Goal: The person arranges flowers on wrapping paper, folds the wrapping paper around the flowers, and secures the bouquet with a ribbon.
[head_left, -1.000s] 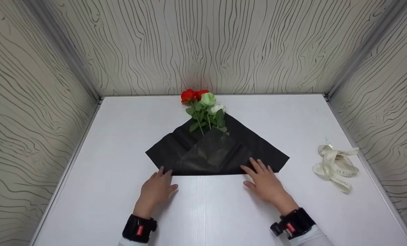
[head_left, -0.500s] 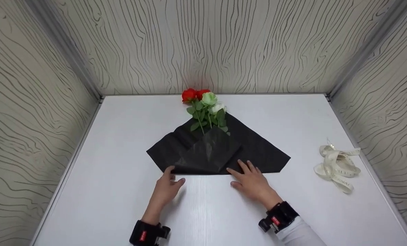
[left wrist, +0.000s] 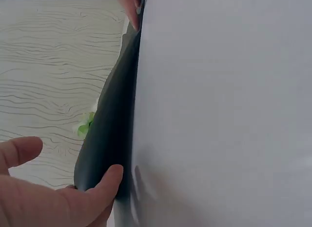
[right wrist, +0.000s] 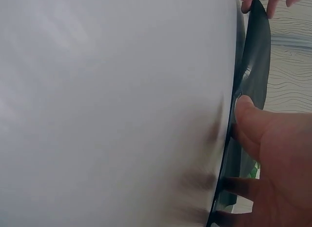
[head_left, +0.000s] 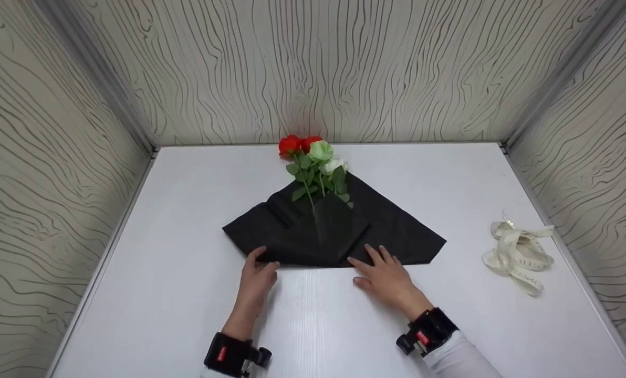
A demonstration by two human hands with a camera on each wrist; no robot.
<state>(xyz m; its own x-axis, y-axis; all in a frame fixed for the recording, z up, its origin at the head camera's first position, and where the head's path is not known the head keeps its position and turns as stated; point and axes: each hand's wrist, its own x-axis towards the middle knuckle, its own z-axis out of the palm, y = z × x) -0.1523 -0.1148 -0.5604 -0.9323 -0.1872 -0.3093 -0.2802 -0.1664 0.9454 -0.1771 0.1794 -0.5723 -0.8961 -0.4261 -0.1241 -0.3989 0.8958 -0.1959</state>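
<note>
Head view: Black wrapping paper [head_left: 334,231], one sheet, folded, laid at mid-tabletop [head_left: 313,325]. Carried on it: red roses [head_left: 290,146], one pale green rose [head_left: 321,151] and one white rose [head_left: 335,165], blooms toward the patterned wall [head_left: 313,68], lower stems covered by the fold. Near edge of the paper met by the left hand [head_left: 258,283], its fingers bent at the left part of that edge, and by the right hand [head_left: 389,281], its fingers spread apart upon the paper right of the fold. Pale printed ribbon [head_left: 508,244], loosely heaped, placed well apart at right.

Left wrist view: Paper edge seen raised beside the left hand; paper taken between thumb and fingers, though the farther fingertips are hidden.

Right wrist view: Right fingers held apart along the paper's edge, thumb set just beside it; the paper's far end shown between the left fingers.
</note>
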